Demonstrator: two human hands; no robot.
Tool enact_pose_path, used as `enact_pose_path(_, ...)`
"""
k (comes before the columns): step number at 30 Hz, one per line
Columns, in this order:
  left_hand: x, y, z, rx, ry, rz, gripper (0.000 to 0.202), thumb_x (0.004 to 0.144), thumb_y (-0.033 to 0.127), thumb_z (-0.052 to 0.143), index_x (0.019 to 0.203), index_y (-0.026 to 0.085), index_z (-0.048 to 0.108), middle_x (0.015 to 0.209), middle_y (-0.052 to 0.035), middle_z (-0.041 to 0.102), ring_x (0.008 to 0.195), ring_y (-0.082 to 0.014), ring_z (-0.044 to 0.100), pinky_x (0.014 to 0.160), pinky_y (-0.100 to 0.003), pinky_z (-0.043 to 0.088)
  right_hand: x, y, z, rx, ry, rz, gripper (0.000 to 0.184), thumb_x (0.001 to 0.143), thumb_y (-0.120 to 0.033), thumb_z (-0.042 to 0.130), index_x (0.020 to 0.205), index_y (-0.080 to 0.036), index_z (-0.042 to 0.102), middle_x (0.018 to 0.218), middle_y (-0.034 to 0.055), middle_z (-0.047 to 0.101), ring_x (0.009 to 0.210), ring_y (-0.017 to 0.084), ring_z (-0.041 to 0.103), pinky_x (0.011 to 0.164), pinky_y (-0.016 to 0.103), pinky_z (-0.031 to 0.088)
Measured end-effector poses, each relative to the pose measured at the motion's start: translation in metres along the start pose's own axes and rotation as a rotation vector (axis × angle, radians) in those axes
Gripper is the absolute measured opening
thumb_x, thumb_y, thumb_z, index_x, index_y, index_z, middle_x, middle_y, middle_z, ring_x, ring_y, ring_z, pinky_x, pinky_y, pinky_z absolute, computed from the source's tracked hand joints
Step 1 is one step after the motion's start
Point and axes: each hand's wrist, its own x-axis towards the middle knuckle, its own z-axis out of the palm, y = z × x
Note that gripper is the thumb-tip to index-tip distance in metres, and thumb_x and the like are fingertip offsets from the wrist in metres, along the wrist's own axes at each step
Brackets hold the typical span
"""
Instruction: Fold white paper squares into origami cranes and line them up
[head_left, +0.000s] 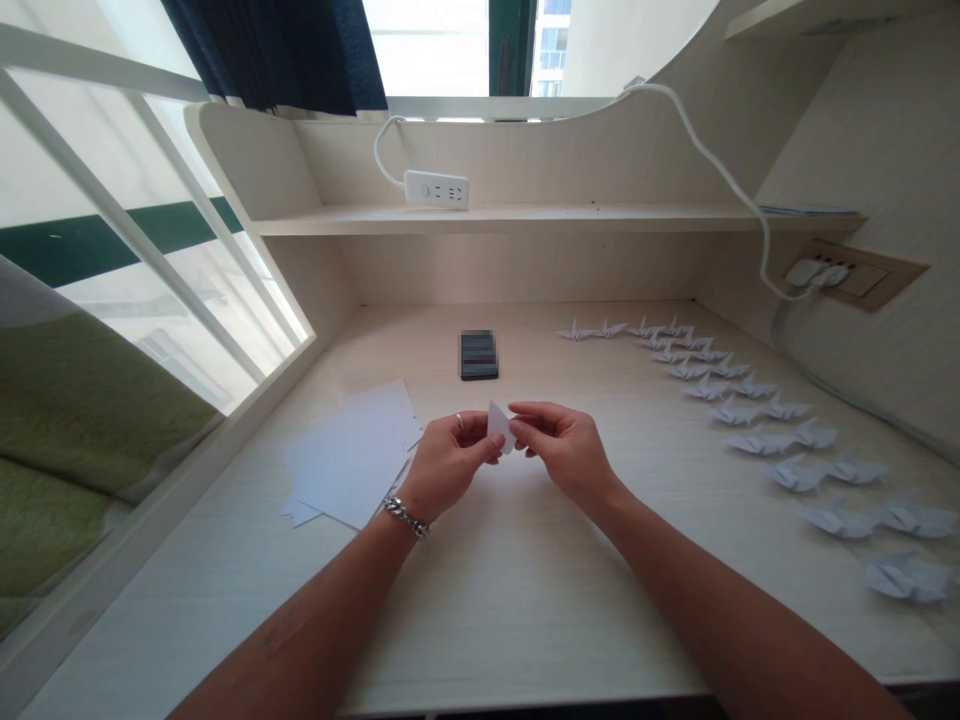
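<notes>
A small folded piece of white paper (500,424) is held up between my two hands above the middle of the desk. My left hand (448,455) pinches it from the left, thumb in front. From the right, my right hand (568,445) grips its edge between thumb and fingers. Part of the paper is covered by my fingertips. Beside my left hand lies a loose stack of white paper sheets (349,455), some askew. Folded white paper cranes (757,440) stand in rows along the right side of the desk.
Behind my hands a dark phone (478,355) lies on the desk (525,600). A shelf (540,217) above the back carries a white power strip (436,189). A white cable (724,165) runs down to a wall socket (855,272). White railings (142,220) border the left side.
</notes>
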Motion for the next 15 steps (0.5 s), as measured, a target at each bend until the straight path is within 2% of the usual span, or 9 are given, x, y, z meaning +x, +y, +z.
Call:
enact_pose_path(6, 0.0000, 0.0007, 0.0000, 0.023, 0.035, -0.025, 0.025, 0.073, 0.023, 0.071, 0.094, 0.010, 0.072, 0.076, -0.0062, 0.070, 0.065, -0.0128, 0.059, 0.062, -0.024, 0.050, -0.0019, 0.0013, -0.0003, -0.097, -0.015, -0.123, 0.024, 0.076, -0.029, 0.070, 0.097, -0.020, 0.075, 0.091, 0.0069, 0.073, 0.072, 0.017, 0.063, 0.061, 0.030, 0.050)
enact_pose_path(9, -0.0003, 0.0011, -0.0006, 0.039, 0.044, -0.035, 0.028, 0.073, 0.025, 0.072, 0.097, 0.010, 0.072, 0.078, -0.0070, 0.071, 0.066, -0.0129, 0.059, 0.063, -0.024, 0.050, -0.0023, 0.0010, 0.0000, -0.108, -0.008, -0.145, 0.023, 0.076, -0.028, 0.071, 0.097, -0.021, 0.075, 0.092, 0.0067, 0.073, 0.073, 0.018, 0.063, 0.063, 0.030, 0.050)
enact_pose_path(12, -0.0004, 0.0014, -0.0012, 0.045, 0.040, -0.023, 0.029, 0.072, 0.025, 0.072, 0.097, 0.010, 0.072, 0.079, -0.0072, 0.071, 0.067, -0.0128, 0.059, 0.063, -0.024, 0.049, -0.0011, 0.0006, 0.0000, -0.044, -0.017, -0.089, 0.024, 0.071, -0.029, 0.075, 0.093, -0.019, 0.075, 0.084, 0.0055, 0.072, 0.069, 0.017, 0.063, 0.060, 0.029, 0.049)
enact_pose_path(15, -0.0005, 0.0015, -0.0022, 0.057, 0.015, -0.006, 0.026, 0.073, 0.024, 0.071, 0.095, 0.011, 0.073, 0.078, -0.0064, 0.071, 0.067, -0.0131, 0.059, 0.064, -0.024, 0.049, 0.0007, -0.0008, -0.0014, 0.032, -0.089, 0.025, 0.025, 0.066, -0.029, 0.078, 0.087, -0.017, 0.072, 0.079, 0.0047, 0.071, 0.068, 0.016, 0.062, 0.057, 0.027, 0.048)
